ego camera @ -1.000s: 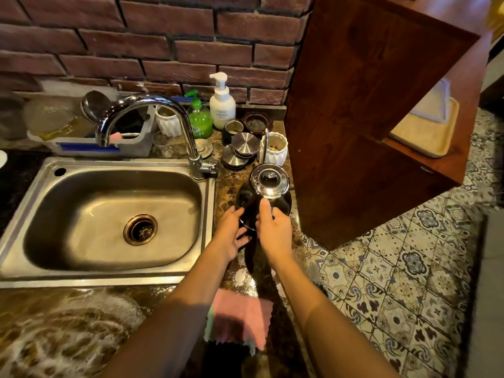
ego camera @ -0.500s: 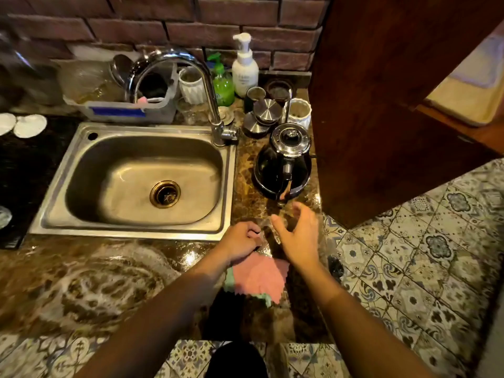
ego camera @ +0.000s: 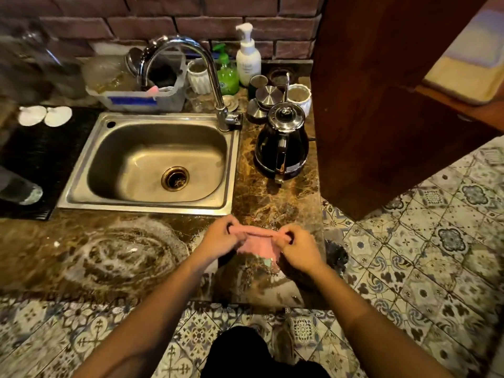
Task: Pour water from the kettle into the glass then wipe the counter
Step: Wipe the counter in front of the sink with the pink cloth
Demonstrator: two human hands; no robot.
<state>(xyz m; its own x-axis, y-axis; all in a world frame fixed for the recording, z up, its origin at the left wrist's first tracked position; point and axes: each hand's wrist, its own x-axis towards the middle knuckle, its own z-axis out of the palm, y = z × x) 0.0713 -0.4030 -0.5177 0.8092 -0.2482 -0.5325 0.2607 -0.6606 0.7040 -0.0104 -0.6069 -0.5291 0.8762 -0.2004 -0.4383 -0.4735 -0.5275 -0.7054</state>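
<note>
A pink cloth (ego camera: 257,245) hangs stretched between my two hands, just above the brown marble counter (ego camera: 275,197). My left hand (ego camera: 221,237) pinches its left top corner and my right hand (ego camera: 298,248) pinches the right one. The black kettle (ego camera: 282,145) with a shiny steel lid stands upright on the counter to the right of the sink, well beyond my hands. A clear glass (ego camera: 19,188) shows at the far left edge on a dark mat; it is blurred. A wet, soapy patch (ego camera: 122,252) spreads over the counter left of my hands.
The steel sink (ego camera: 150,162) with a curved tap (ego camera: 191,66) fills the middle. Soap bottles (ego camera: 246,58), cups and steel lids (ego camera: 266,95) crowd the back by the brick wall. A wooden cabinet (ego camera: 381,91) rises at the right. Patterned floor tiles (ego camera: 422,255) lie below.
My hands left the kettle, came back toward me and picked up the pink cloth from the counter; it is now lifted and stretched between them. The view has pulled back.
</note>
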